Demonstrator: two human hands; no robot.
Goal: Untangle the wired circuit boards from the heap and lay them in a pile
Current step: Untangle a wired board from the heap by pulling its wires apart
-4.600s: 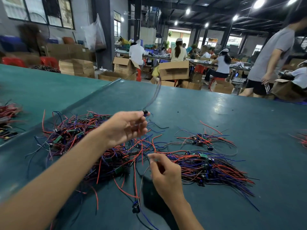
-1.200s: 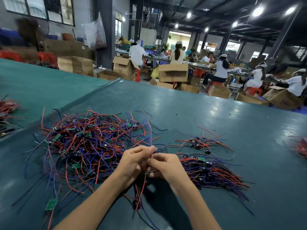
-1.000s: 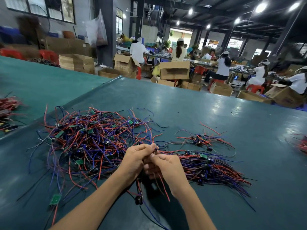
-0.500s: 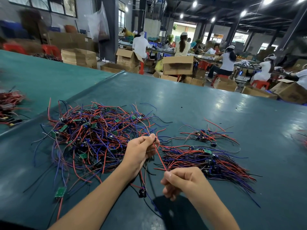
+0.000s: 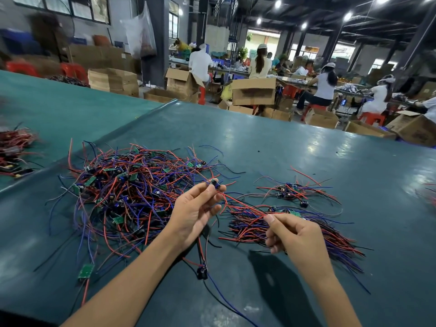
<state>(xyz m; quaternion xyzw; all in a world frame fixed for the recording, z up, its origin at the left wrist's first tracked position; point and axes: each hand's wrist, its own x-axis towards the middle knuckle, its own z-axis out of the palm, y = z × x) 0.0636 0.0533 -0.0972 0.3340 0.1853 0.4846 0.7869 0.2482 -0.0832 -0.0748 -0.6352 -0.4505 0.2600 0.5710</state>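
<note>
A tangled heap [image 5: 132, 192] of small green circuit boards with red, blue and black wires lies left of centre on the green table [image 5: 295, 152]. My left hand [image 5: 195, 211] pinches a small board [image 5: 214, 184] at its fingertips, just right of the heap. A red wire [image 5: 243, 205] runs from that board to my right hand [image 5: 295, 234], which pinches it above the aligned pile [image 5: 290, 230] of wired boards. More wires hang from my left hand down to a black part [image 5: 202, 273] on the table.
A smaller wire bundle [image 5: 292, 192] lies behind the pile. A loose board [image 5: 86, 271] sits near the front left. Another wire cluster [image 5: 14, 147] is on the neighbouring table at left. Cardboard boxes [image 5: 253, 90] and seated workers [image 5: 326, 86] fill the background.
My hands have drawn apart: the right moved right and up over the pile, stretching the red wire taut from the board in my left hand. The view shifted slightly.
</note>
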